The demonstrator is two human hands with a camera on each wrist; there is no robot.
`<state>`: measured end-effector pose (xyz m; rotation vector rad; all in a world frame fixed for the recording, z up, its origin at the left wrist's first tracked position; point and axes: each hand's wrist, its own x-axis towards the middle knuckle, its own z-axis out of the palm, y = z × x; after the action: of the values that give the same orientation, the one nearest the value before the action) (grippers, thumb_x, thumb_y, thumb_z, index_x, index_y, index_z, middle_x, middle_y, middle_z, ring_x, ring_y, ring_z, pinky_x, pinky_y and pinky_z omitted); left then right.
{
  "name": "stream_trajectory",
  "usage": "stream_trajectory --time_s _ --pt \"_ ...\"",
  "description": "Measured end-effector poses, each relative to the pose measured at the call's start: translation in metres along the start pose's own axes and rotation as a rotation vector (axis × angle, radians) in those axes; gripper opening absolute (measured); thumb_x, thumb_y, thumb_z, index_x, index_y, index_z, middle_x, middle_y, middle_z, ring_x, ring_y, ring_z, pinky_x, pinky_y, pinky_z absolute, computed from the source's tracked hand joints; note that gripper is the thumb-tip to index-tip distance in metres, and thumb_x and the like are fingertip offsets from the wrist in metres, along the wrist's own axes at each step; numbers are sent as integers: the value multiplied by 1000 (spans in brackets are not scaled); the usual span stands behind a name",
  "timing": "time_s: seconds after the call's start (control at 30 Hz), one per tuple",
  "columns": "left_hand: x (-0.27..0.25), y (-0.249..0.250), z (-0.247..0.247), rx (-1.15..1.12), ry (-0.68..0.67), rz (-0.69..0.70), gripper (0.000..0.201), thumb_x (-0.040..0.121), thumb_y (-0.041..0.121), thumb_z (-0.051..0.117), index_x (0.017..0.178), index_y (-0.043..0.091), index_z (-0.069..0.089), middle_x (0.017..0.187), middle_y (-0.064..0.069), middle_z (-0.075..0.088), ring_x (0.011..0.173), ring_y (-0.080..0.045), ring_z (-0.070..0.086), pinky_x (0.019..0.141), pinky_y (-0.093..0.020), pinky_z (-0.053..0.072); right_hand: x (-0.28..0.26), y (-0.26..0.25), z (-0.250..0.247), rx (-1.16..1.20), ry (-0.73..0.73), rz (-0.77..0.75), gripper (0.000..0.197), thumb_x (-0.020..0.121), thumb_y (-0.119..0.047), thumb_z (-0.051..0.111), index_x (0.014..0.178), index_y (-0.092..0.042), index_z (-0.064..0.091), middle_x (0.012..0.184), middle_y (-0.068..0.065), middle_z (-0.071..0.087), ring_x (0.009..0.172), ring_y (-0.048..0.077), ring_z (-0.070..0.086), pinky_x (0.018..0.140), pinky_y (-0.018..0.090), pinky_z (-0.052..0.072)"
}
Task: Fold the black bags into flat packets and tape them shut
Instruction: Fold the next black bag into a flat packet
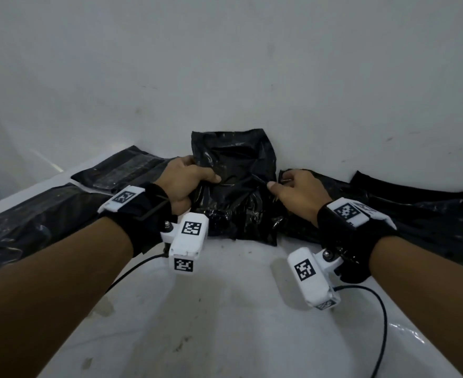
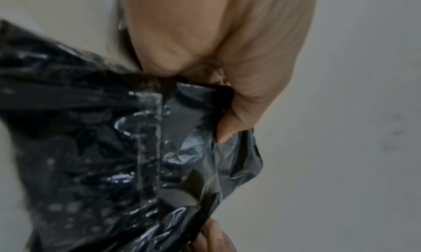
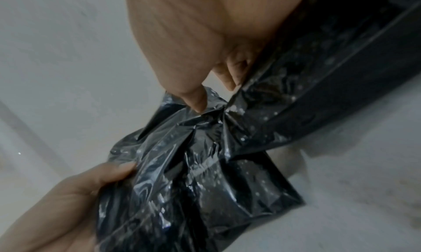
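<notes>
Black crinkled plastic, the bag stands against the wall at the back of the white table, held up between both hands. The left hand grips its left edge, thumb on the front, fingers curled behind and hidden. The right hand pinches its right edge between thumb and fingertips; both wrist views are blurred. Its lower part is crumpled and folds are hard to trace. Bare table lies in front. Flat taped packets lie to the left, loose black bags to the right, touching the held one.
</notes>
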<state>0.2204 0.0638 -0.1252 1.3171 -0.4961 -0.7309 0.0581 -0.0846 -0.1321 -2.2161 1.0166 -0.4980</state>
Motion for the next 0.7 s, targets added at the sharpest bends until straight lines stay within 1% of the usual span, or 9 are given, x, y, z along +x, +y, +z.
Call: stream_trajectory --time_s 0.07,0.13,0.2,0.27,0.33,0.43,0.5,0.6,0.7 --pt "-16 9 -7 -29 -55 56 34 77 -23 55 104 -3 64 97 -22 70 83 -35 69 76 -44 61 -6 -8 -4 110 8 -16 46 81 -57 60 95 -12 59 91 6 66 92 31 63 90 41 50" --pt "-34 21 -15 -54 -83 105 37 77 -24 53 108 -7 63 98 -22 70 82 -32 70 74 -40 61 -14 -17 -9 260 -13 6 54 80 -57 58 88 -4 60 90 7 68 94 35 66 92 46 51" --pt "-52 34 -23 -69 -111 136 43 76 -23 54 116 -11 60 107 -25 68 88 -34 69 74 -38 60 -27 -30 -17 457 -80 48 42 87 -50 61 92 -8 64 102 7 71 101 30 67 100 46 49" --pt "-73 45 -30 -64 -134 160 50 70 -21 61 118 -10 59 113 -26 67 93 -33 70 75 -36 59 -45 -41 -25 625 -188 59 32 93 -43 61 102 -12 65 100 10 75 100 25 69 101 41 47" --pt "-96 55 -34 -44 -164 178 56 62 -17 66 117 -7 61 113 -23 69 94 -32 70 77 -36 58 -66 -50 -33 736 -258 46 32 93 -41 62 106 -12 67 94 6 76 91 21 71 92 36 49" --pt "-129 66 -37 -75 -208 195 53 63 -11 63 116 -5 62 109 -19 71 95 -30 71 81 -36 59 -96 -60 -38 936 -282 19 17 91 -29 66 94 -12 69 80 3 68 73 18 65 73 31 52" --pt "-155 72 -39 -106 -230 207 49 63 -11 62 112 -4 63 105 -18 72 91 -29 72 79 -35 59 -120 -68 -42 1022 -284 0 12 91 -24 66 95 -12 68 84 4 67 72 17 64 68 29 52" --pt "-188 77 -42 -109 -243 212 42 66 -9 63 107 -3 65 102 -18 73 87 -28 72 76 -34 59 -151 -73 -48 1090 -259 -17 12 89 -20 69 96 -10 67 95 8 70 81 21 65 77 34 51" --pt "-217 76 -44 -103 -225 201 48 66 -11 70 114 -8 64 109 -22 71 90 -30 71 83 -37 59 -184 -76 -54 1136 -225 -7 12 84 -20 72 92 -13 65 91 7 71 80 21 64 80 38 49"
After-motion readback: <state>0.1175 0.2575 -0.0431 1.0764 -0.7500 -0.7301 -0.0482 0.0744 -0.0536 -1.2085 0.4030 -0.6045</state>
